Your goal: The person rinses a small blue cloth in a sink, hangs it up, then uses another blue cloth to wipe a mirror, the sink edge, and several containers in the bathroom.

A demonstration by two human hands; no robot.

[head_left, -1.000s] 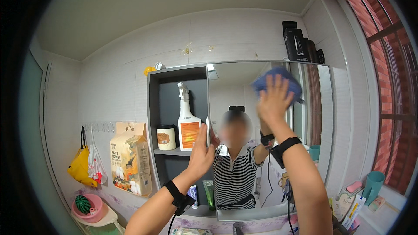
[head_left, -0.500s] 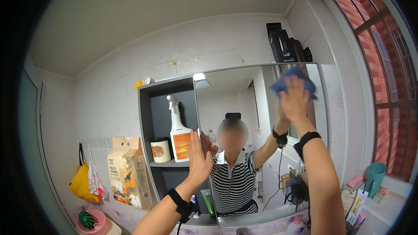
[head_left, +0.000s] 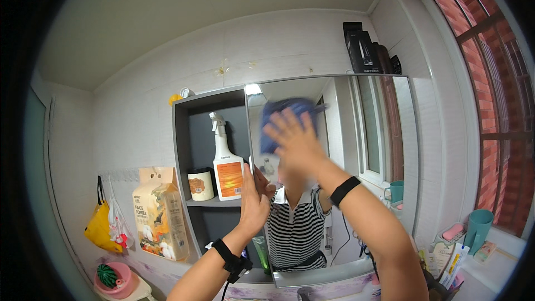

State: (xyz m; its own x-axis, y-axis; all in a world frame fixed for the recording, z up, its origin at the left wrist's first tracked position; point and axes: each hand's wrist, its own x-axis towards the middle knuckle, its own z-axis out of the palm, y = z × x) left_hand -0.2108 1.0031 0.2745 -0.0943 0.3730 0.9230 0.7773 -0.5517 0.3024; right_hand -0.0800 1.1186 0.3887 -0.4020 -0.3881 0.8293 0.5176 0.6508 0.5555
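My right hand point(head_left: 301, 147) presses a folded blue cloth point(head_left: 271, 110) against the upper left part of the mirror point(head_left: 341, 108), its fingers spread across the cloth. Both are slightly blurred. My left hand point(head_left: 255, 206) is upright at the left edge of the mirror door, fingers straight and touching that edge. Just left of it, a white spray bottle point(head_left: 224, 159) with an orange label stands on a shelf of the grey cabinet point(head_left: 181, 134). The mirror reflects a striped shirt and part of my left hand.
A cream jar point(head_left: 200, 185) stands beside the bottle, and a green tube point(head_left: 261, 253) below. A face towel pack point(head_left: 160, 214) and yellow bag point(head_left: 102, 226) hang at left. Black boxes point(head_left: 361, 50) sit atop the cabinet. A teal cup point(head_left: 477, 231) stands by the barred window.
My right hand and the blue cloth have swept left and slightly down across the mirror from its upper right corner. My left hand stays at the door edge.
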